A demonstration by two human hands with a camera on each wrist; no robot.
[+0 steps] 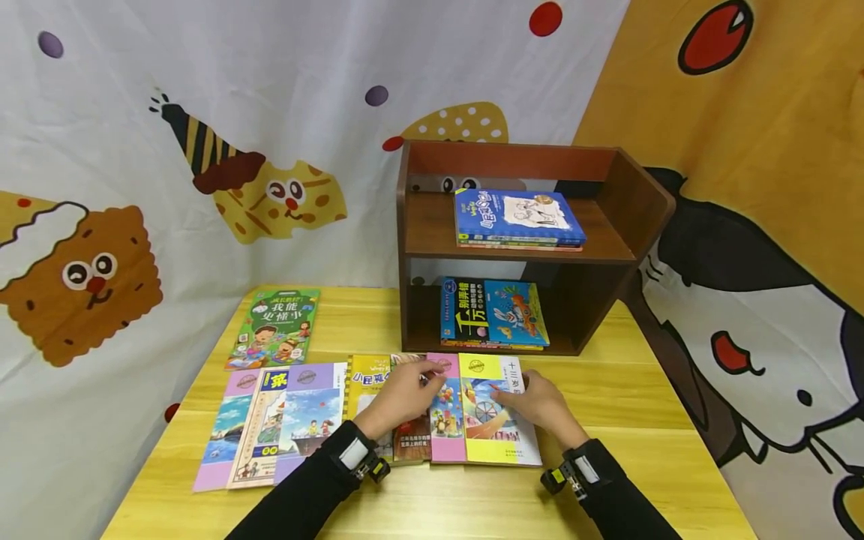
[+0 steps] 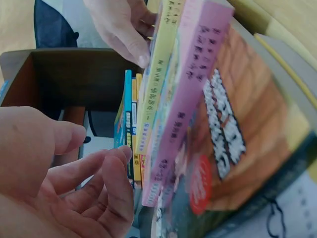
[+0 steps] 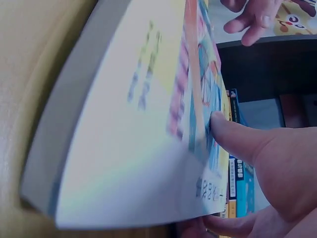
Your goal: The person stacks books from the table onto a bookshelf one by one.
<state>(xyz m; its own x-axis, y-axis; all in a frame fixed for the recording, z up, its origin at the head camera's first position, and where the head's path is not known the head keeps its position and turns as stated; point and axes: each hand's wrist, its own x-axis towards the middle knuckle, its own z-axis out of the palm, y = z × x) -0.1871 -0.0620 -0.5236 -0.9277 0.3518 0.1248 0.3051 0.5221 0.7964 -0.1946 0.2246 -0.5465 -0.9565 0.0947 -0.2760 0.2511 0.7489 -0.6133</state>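
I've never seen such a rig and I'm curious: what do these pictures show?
There is no robot here; a person works barehanded. The wide picture comes from a camera on the head; the other two come from cameras on the left and right wrists. On the wooden table, books overlap in a row, with a green book behind them at the left and a brown shelf holding more books at the back. The right hand grips a yellow-and-white book, thumb on its cover. The left hand is near the neighbouring pink book, apparently holding nothing.
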